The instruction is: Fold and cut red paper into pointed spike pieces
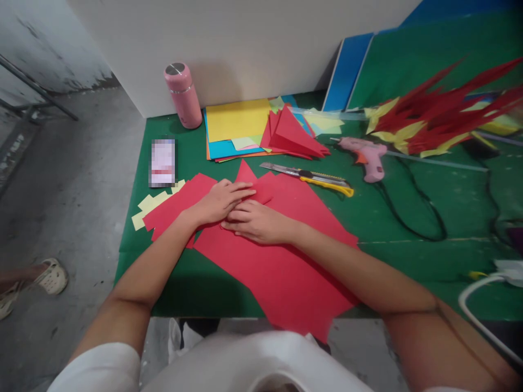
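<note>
Over the middle of the table, a small folded piece of red paper (pixel 261 194) lies on a large red sheet (pixel 294 261), partly beneath both hands. My left hand (pixel 223 201) rests palm down on it, fingers stretched out to the right. Just below, my right hand (pixel 259 222) has its fingers bent and close together at the near edge of the folded paper; their tips are partly hidden. Left of the hands lie several red paper pieces (pixel 180 201) over pale yellow strips (pixel 153 201). A yellow-handled utility knife (pixel 310 175) lies beyond the large sheet.
A pink bottle (pixel 183 98), a phone (pixel 162 163), coloured paper sheets (pixel 237 120) and folded red triangles (pixel 290 133) stand or lie toward the back. At right are a pink glue gun (pixel 365 155) with a black cord, paper flames (pixel 445 114) and a white cable (pixel 474 294). Someone's foot (pixel 53 276) shows at left.
</note>
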{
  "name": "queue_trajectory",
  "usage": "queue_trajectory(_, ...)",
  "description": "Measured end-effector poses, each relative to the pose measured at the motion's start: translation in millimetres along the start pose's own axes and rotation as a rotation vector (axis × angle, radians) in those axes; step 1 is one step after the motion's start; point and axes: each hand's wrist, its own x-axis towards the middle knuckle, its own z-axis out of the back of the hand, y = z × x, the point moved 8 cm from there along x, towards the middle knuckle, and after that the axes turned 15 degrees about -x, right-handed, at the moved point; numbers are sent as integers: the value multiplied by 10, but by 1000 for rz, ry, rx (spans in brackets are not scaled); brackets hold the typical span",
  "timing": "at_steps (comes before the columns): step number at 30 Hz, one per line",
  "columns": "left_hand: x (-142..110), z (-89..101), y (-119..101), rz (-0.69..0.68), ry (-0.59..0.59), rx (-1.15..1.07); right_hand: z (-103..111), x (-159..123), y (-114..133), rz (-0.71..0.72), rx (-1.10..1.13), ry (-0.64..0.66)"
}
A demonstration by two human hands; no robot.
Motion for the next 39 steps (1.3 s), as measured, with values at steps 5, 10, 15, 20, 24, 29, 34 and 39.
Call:
queue_trajectory(5,-7,11,-34,7,1,31,26,7,25,18,-35,4)
queue_trajectory(10,-9,-7,-13,18,15,62,32,-1,50,45,-60,-2)
queue_trajectory(15,-11,-25,14,14,0,48,40,3,38,17,-39,5)
queue_trajectory(20,-22,-23,-11,12,-21,64,52,-42,16,2,-17,8)
queue_trajectory(24,-27,-37,-24,12,-7,94,60,-115,-15,-45,-79,13)
queue_trajectory(29,-23,-45,-32,11,-9,116,106,-253,-89,-127,-168,53)
queue_trajectory(34,-21,-44,-39,25,-13,146,258,-526,-297,-257,-292,63)
queue_trajectory(39,-22,-32,-69,19,14,159,388,-750,-507,-362,-335,66)
